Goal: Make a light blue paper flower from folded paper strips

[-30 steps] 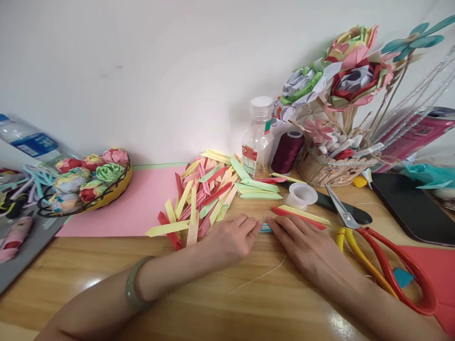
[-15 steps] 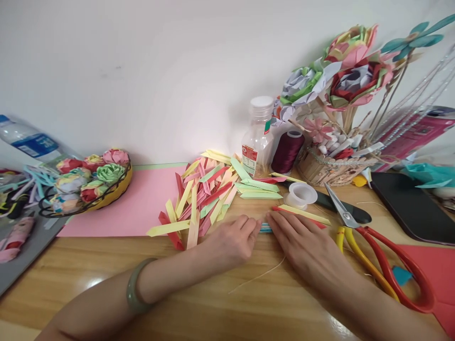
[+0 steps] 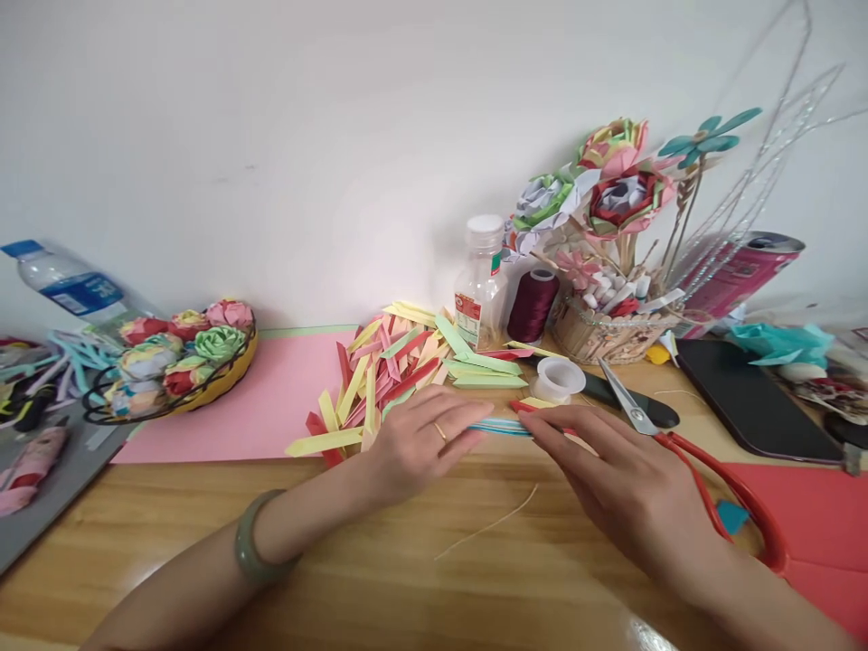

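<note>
Blue-and-white layered paper bundle (image 3: 500, 426): centre of frame, ends pinched in fingers of left hand (image 3: 410, 443) and right hand (image 3: 627, 484), probably to keep layers aligned. Multicoloured folded paper strips (image 3: 391, 369) piled behind, likely for easy reach. Thin tan thread (image 3: 489, 523) loose below.

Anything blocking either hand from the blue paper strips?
Nothing visible. Left hand and right hand hold the blue paper strips at opposite ends; the multicoloured pile of folded paper lies beyond, not between.
</note>
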Tool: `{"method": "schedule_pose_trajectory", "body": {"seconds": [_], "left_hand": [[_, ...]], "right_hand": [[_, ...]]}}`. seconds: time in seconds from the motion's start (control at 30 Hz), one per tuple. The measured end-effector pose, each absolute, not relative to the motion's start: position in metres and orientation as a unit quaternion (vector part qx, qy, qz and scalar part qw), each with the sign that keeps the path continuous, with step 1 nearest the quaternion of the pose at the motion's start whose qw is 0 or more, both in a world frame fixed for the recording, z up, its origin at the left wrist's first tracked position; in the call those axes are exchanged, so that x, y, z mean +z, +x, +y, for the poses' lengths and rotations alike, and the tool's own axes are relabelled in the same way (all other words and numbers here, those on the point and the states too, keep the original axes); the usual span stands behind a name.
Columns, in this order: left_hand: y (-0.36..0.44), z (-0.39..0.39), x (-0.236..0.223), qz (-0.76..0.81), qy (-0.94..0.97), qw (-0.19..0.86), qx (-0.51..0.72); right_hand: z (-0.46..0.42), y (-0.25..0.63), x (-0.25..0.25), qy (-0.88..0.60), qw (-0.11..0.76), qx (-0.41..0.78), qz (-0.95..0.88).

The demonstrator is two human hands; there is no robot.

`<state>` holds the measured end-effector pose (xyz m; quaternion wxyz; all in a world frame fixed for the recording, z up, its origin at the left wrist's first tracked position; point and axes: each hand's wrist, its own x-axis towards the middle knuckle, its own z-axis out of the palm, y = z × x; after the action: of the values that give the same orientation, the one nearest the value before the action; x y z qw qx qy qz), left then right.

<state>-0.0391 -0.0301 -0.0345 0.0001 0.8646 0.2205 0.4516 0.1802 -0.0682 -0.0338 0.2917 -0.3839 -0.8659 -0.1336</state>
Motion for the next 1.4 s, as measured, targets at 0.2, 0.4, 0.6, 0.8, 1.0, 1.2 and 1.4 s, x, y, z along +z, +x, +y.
{"method": "schedule_pose_trajectory", "body": {"seconds": [0.2, 0.4, 0.6, 0.8, 1.0, 1.2, 1.4], "left_hand": [[-0.040, -0.040, -0.015, 0.179, 0.840, 0.071, 0.507], [-0.032, -0.054, -0.004, 0.181, 0.829, 0.093, 0.521], [-0.008, -0.056, 0.000, 0.272, 0.691, 0.407, 0.532], [0.014, -0.042, 0.007, 0.168, 0.612, 0.715, 0.294], [0.029, -0.034, 0.006, 0.200, 0.548, 0.719, 0.378], [0.030, -0.029, 0.005, 0.267, 0.454, 0.765, 0.372], [0.036, -0.034, -0.006, 0.283, 0.455, 0.790, 0.298]], "right_hand": [[-0.079, 0.186, -0.018, -0.368, 0.363, 0.009, -0.856], [-0.077, 0.181, -0.016, -0.379, 0.436, 0.193, -0.793], [-0.076, 0.168, -0.021, -0.427, 0.441, 0.539, -0.577], [-0.082, 0.167, -0.038, -0.328, 0.449, 0.747, -0.364], [-0.075, 0.176, -0.030, -0.417, 0.408, 0.613, -0.532], [-0.070, 0.191, -0.023, -0.458, 0.382, 0.137, -0.791], [-0.069, 0.190, -0.036, -0.413, 0.296, 0.044, -0.860]]}}
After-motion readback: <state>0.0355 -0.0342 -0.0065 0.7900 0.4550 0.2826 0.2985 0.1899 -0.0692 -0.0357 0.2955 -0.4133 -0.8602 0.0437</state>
